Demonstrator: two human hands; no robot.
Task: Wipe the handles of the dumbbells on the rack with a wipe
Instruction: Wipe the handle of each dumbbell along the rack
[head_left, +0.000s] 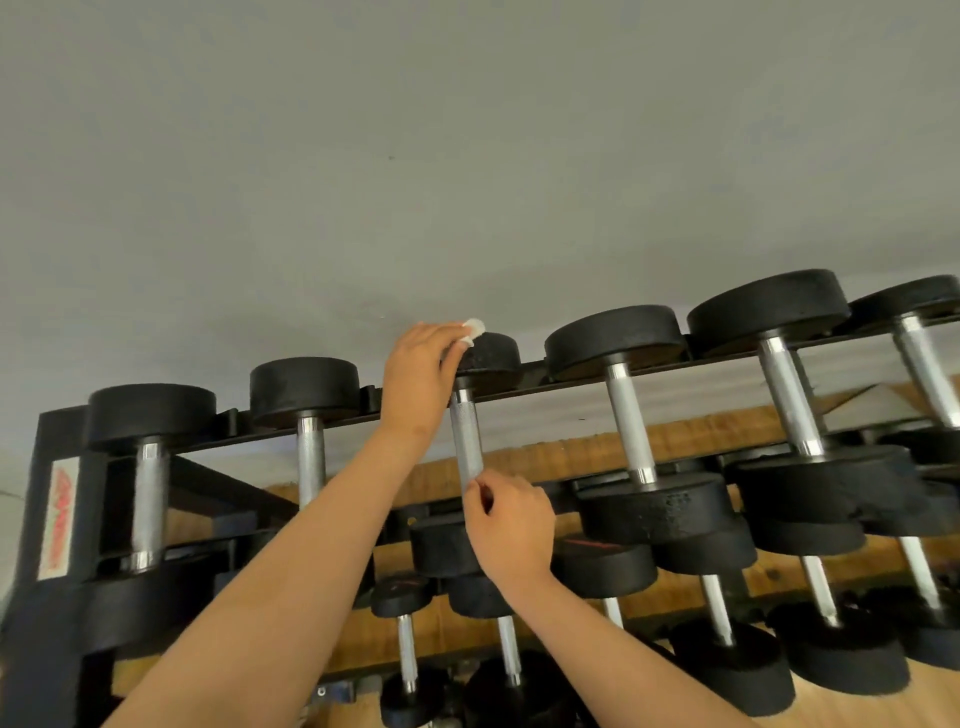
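Note:
A black rack (57, 431) carries rows of black-headed dumbbells with steel handles. On the top row, the third dumbbell from the left shows its knurled handle (466, 436) between my two hands. My left hand (421, 374) is raised at that dumbbell's far head (491, 353) and pinches a small white wipe (474, 330) at its fingertips, above the handle's far end. My right hand (511, 525) is at the handle's near end, with thumb and forefinger curled round the steel there. It hides the dumbbell's near head.
Other top-row dumbbells lie to the left (310, 452) and right (628, 421), close beside the one I hold. Lower tiers hold several smaller dumbbells (506, 644). A grey wall (467, 156) stands behind the rack, and wooden boards (597, 452) run behind the tiers.

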